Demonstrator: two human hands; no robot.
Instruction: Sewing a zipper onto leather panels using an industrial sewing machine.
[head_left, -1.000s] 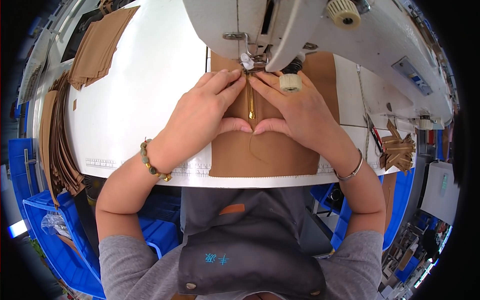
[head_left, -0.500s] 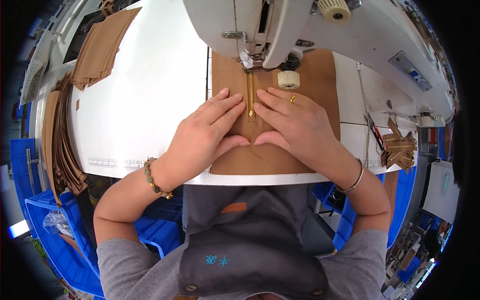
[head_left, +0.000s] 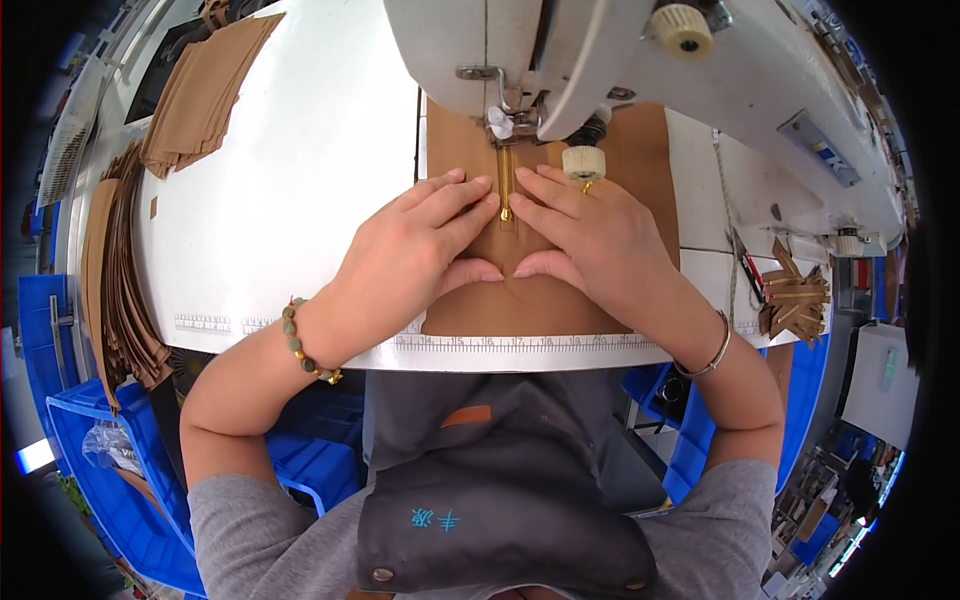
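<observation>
A brown fabric panel (head_left: 510, 312) lies flat under the sewing machine head (head_left: 600, 60). Down its middle runs a brass-toothed zipper (head_left: 505, 180), its far end under the presser foot (head_left: 513, 130) and its gold pull near my fingertips. My left hand (head_left: 415, 235) rests on the panel just left of the zipper, fingers stretched out. On the zipper's other side my right hand (head_left: 595, 230) presses the fabric with its fingers spread. Both thumbs point inward below the pull, a small gap between their tips.
Brown fabric pieces (head_left: 210, 95) are stacked at the far left; more brown strips (head_left: 125, 280) hang over the table's left edge. Right of the panel lie red-handled snips (head_left: 750, 270) beside a bundle of zipper pieces (head_left: 793, 305). A ruler strip (head_left: 480, 345) lines the front edge. Blue bins (head_left: 130, 490) stand below.
The panel and zipper have slid a little away from me toward the machine, my hands staying on them. More of the ruler strip shows at the front edge.
</observation>
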